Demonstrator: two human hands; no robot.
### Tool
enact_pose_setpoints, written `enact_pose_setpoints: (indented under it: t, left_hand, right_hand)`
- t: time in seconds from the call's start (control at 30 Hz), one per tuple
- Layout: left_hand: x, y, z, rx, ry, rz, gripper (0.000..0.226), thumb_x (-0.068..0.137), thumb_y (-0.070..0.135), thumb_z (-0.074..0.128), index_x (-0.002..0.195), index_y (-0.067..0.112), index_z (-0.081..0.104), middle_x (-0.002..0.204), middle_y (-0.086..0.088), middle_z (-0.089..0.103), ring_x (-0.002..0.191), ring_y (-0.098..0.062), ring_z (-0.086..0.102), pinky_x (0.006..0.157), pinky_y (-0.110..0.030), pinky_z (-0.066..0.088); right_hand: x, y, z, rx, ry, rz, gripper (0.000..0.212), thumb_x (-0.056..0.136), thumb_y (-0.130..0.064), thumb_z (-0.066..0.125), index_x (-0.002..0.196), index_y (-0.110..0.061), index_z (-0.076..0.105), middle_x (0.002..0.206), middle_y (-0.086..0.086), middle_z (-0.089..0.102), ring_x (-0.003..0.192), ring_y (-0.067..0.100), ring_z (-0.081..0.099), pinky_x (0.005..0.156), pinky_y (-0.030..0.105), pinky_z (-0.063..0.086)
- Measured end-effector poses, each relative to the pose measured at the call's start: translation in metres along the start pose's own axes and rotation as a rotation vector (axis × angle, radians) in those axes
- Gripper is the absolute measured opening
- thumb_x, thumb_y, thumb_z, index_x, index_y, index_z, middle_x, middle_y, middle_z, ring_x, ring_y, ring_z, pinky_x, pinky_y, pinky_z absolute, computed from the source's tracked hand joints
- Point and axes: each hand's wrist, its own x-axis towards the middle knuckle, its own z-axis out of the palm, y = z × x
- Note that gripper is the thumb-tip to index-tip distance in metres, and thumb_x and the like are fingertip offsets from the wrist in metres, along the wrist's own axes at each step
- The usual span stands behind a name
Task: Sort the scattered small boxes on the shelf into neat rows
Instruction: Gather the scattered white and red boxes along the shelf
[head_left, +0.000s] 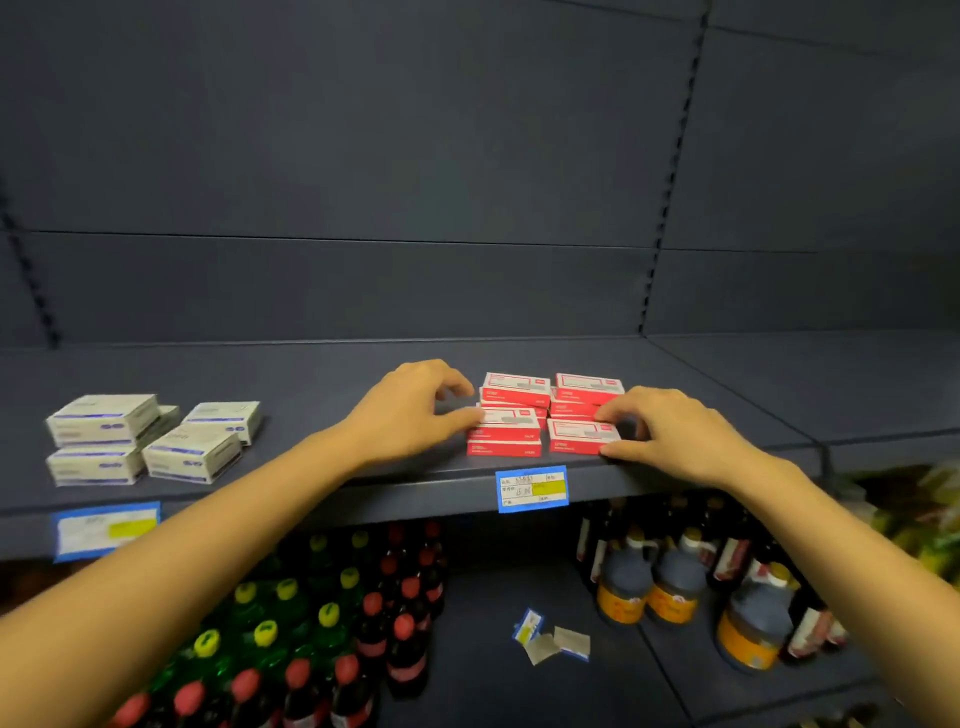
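Presently, left hand (415, 415): we see fingers curled onto red boxes (506, 439).
Right hand (675, 434): fingers gripping them, opposite left fingers.

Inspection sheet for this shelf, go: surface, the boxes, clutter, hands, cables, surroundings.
Surface: dark shelf, blue price tag on its front edge.
Job's things: red boxes in four piles, two by two; white boxes at left, loosely grouped, some stacked.
Clutter: nothing seen on this shelf.
Hands: left hand thumb touches the front left pile, grip unclear; right hand pinches the front right red box.
Cables: nothing seen.
Surroundings: bottles and jugs on the lower shelf, loose tags between them.
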Motion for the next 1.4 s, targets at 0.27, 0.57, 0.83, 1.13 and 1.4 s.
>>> enact_pose_setpoints:
  t: [0.27, 0.57, 0.83, 1.13, 1.4]
  left_hand:
    - [-0.045, -0.027, -0.060, 0.384, 0.192, -0.224, 0.026, 0.093, 0.023, 0.045, 0.110, 0.015, 0.063, 0.114, -0.007, 0.063, 0.109, -0.027, 0.052, 0.090, -0.037, 0.043]
    - [-0.168, -0.066, -0.141, 0.635, 0.193, -0.641, 0.025, 0.091, 0.016, 0.044, 0.109, 0.010, 0.060, 0.116, -0.010, 0.060, 0.107, -0.031, 0.052, 0.084, -0.039, 0.045]
    - [-0.270, -0.100, -0.199, 0.670, 0.247, -0.836, 0.030, 0.094, 0.024, 0.042, 0.117, 0.013, 0.058, 0.121, -0.008, 0.060, 0.108, -0.027, 0.056, 0.091, -0.042, 0.048]
    - [-0.363, -0.180, -0.276, 0.708, 0.243, -0.847, 0.034, 0.094, 0.035, 0.042, 0.116, 0.014, 0.057, 0.117, -0.006, 0.061, 0.106, -0.021, 0.056, 0.085, -0.034, 0.048]
    - [-0.445, -0.256, -0.340, 0.714, 0.213, -0.867, 0.036, 0.093, 0.039, 0.042, 0.112, 0.014, 0.058, 0.117, -0.006, 0.062, 0.103, -0.022, 0.058, 0.083, -0.035, 0.049]
  right_hand:
    - [0.038, -0.081, -0.026, 0.137, 0.177, -0.383, 0.025, 0.086, -0.044, 0.056, 0.109, -0.036, 0.058, 0.111, -0.015, 0.062, 0.092, 0.011, 0.059, 0.075, 0.029, 0.042]
    - [0.072, -0.249, -0.006, 0.316, 0.107, -0.791, 0.031, 0.092, -0.034, 0.048, 0.122, -0.031, 0.052, 0.126, -0.010, 0.055, 0.114, 0.014, 0.051, 0.083, 0.033, 0.041]
    - [0.063, -0.379, 0.012, 0.326, 0.007, -0.961, 0.032, 0.093, -0.030, 0.046, 0.125, -0.028, 0.051, 0.131, -0.006, 0.054, 0.120, 0.016, 0.047, 0.092, 0.037, 0.044]
    - [0.058, -0.529, 0.030, 0.319, -0.047, -0.958, 0.032, 0.096, -0.024, 0.041, 0.125, -0.028, 0.051, 0.132, -0.006, 0.052, 0.122, 0.017, 0.046, 0.092, 0.036, 0.042]
    - [0.055, -0.660, 0.050, 0.328, -0.102, -0.931, 0.032, 0.095, -0.025, 0.042, 0.126, -0.027, 0.051, 0.131, -0.003, 0.053, 0.119, 0.019, 0.049, 0.089, 0.035, 0.043]
